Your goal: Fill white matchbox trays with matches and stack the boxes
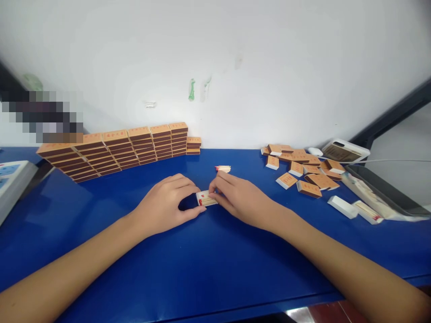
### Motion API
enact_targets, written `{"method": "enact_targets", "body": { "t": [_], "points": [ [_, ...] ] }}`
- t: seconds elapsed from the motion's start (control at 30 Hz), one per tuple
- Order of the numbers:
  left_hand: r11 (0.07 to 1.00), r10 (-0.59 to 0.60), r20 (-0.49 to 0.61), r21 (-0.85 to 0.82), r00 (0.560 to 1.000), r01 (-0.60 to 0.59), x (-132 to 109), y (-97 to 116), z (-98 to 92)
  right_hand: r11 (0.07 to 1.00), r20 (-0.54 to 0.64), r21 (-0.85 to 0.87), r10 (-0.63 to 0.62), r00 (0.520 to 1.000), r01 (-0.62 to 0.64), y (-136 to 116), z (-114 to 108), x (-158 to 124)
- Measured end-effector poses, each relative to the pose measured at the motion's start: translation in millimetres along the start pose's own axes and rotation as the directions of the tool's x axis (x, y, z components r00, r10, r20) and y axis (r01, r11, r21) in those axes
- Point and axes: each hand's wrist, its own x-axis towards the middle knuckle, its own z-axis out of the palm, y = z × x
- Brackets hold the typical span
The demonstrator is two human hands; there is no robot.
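Observation:
A small white matchbox tray (204, 194) lies on the blue table, with red-headed matches (206, 202) along its near side. My left hand (170, 202) holds the tray's left end between thumb and fingers. Over the tray's right end, my right hand (239, 199) is closed in a pinch; a red tip shows by its fingertips, so it seems to hold a match, though the fingers cover most of it. Just beyond that hand sits a small pile of loose matches (222, 168).
Stacked matchboxes (114, 150) form a wall at the back left, with a short stack (193, 146) beside it. Scattered matchboxes (310, 189), a white tray (342, 207), a tray of matches (367, 211) and a dark phone-like slab (387, 190) lie right. A white cable (397, 160) crosses there.

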Motion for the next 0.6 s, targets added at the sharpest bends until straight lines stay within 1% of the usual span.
{"method": "enact_targets", "body": {
  "t": [0.1, 0.2, 0.27, 0.37, 0.43, 0.5, 0.6],
  "points": [
    [1.000, -0.002, -0.004, 0.003, 1.000, 0.002, -0.2, -0.2, 0.7, 0.995, -0.007, -0.099, -0.010, 1.000, 0.010, -5.8, 8.1, 0.5],
    [1.000, -0.009, 0.001, -0.009, 1.000, 0.009, -0.3, 0.1, 0.9, 0.991, -0.015, -0.133, -0.011, 1.000, 0.009, -4.5, 13.6, 1.4],
    [1.000, -0.010, 0.003, -0.014, 1.000, 0.010, -0.2, 0.3, 0.7, 0.995, -0.018, -0.103, -0.014, 1.000, 0.012, -3.5, 14.4, 1.6],
    [1.000, -0.011, 0.011, -0.011, 1.000, 0.011, 0.2, 0.8, 0.0, 1.000, -0.046, 0.003, -0.003, 0.999, 0.003, 1.3, 10.4, 1.3],
    [1.000, -0.015, 0.018, -0.011, 1.000, 0.015, 0.5, 1.1, -0.5, 0.998, -0.098, 0.052, 0.025, 0.995, -0.020, 10.5, 5.6, 1.2],
    [1.000, -0.019, 0.021, -0.017, 1.000, 0.019, 0.7, 1.4, -1.1, 0.997, -0.154, 0.057, 0.052, 0.987, -0.043, 25.1, 1.4, 1.2],
    [1.000, -0.012, 0.017, -0.026, 1.000, 0.013, 0.5, 1.7, -1.8, 0.997, -0.175, 0.029, 0.082, 0.981, -0.078, 50.2, -0.6, 1.2]
  ]
}}
